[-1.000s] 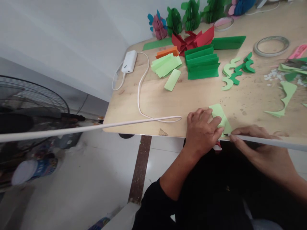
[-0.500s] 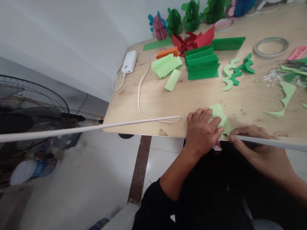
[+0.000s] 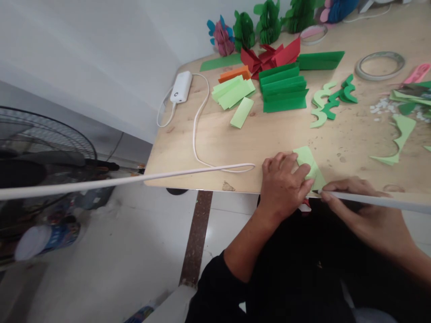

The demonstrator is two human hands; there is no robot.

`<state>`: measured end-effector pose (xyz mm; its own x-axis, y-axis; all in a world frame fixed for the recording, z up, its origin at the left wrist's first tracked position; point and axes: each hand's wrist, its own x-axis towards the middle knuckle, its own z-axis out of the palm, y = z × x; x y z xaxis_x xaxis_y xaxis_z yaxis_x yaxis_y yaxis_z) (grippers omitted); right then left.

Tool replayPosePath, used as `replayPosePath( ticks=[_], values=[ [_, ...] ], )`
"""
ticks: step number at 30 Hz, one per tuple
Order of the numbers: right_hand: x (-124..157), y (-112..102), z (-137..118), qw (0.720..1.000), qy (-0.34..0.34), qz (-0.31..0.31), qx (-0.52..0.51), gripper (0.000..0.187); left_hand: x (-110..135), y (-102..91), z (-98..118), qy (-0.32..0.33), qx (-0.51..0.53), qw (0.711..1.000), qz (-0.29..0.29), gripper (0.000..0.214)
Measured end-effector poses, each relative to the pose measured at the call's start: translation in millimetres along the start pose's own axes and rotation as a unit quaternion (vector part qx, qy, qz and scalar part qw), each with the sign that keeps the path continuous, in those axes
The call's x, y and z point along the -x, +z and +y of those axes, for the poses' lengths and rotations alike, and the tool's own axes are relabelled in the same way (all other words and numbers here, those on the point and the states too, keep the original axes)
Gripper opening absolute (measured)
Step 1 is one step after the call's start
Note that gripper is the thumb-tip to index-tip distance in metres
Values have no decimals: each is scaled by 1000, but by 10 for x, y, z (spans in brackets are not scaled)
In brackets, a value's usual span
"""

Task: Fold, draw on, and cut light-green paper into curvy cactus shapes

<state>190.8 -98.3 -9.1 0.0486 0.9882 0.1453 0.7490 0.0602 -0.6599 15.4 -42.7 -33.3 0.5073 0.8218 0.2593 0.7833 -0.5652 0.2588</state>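
Observation:
My left hand (image 3: 284,184) presses a light green piece of paper (image 3: 309,163) against the table's front edge, its fingers bent over the sheet. Close beside it, my right hand (image 3: 363,206) pinches a slim, pen-like thing with a dark pointed tip (image 3: 315,191). That tip meets the paper's lower corner. A pale strip (image 3: 387,200) runs across my right hand; I cannot tell whether it belongs to the pen-like thing. Folded light green papers (image 3: 234,92) and a loose light green piece (image 3: 242,112) lie farther back. Green pleated paper (image 3: 284,92) is beside them.
Wavy paper cut-outs (image 3: 323,104), a tape roll (image 3: 380,66) and paper scraps (image 3: 402,139) lie to the right. Red folded paper (image 3: 269,58) and green paper figures (image 3: 269,22) stand behind. A white cable (image 3: 198,121) crosses the left side; a fan (image 3: 43,152) stands beyond.
The view has shifted very slightly. Both hands stay in almost the same place, and the dark tip is still at the paper's corner.

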Motion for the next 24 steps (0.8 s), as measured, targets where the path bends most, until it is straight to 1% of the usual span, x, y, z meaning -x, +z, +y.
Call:
replayPosePath(
  ticks=[2,4,8,15,24],
  values=[
    [-9,-10,12,999,18,24,16,38,2,-1,1,-1,2,1000,1,25],
    [-15,-13,24,999,19,35,30,41,6,1,1,-1,3,1000,6,25],
    [-11,-3,39,999,-4,22,34,36,9,7,-2,3,2,1000,15,25],
    [7,2,39,1000,-21,4,20,29,5,-5,1,-1,-1,1000,4,24],
    [13,14,10,1000,-16,-1,3,28,13,14,-8,1,9,1000,18,26]
  ],
)
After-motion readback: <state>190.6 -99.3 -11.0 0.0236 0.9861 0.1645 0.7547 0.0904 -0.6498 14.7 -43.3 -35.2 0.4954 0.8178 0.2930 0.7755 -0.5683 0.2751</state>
